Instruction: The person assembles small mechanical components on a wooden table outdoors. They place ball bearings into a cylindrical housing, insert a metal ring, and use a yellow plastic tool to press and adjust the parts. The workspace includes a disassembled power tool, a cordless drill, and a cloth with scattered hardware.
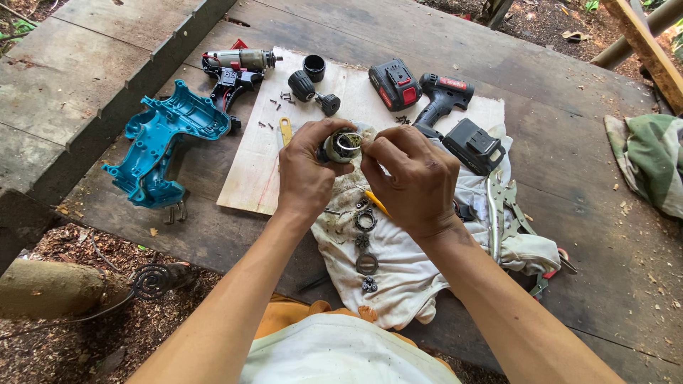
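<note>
At the far left of the frame a teal plastic tool housing [165, 142] lies open on the wooden platform [569, 107], and above it to the right sits a bare motor assembly [238, 65] with red and black wiring. A pale board [260, 163] runs across the upper middle, scattered with small dark screws [276, 107] and 2 black round parts [311, 84]. Just above frame centre, the left hand [307, 173] is clamped around a small round metal gear housing [343, 144], its open ring mouth turned toward the right hand [411, 178], so its axis runs roughly left to right between them. The right hand's fingertips are pinched at the housing's rim; both hands are together on it, the left carrying the weight. Below them a stained white cloth [398, 277] holds about 4 rings and gears [366, 242] in a line. Right of centre lie a black battery pack with a red patch [395, 84], a black and red drill body [441, 99], another black battery [473, 146], and locking pliers [501, 213]. A green checked cloth [651, 160] sits at the far right.
</note>
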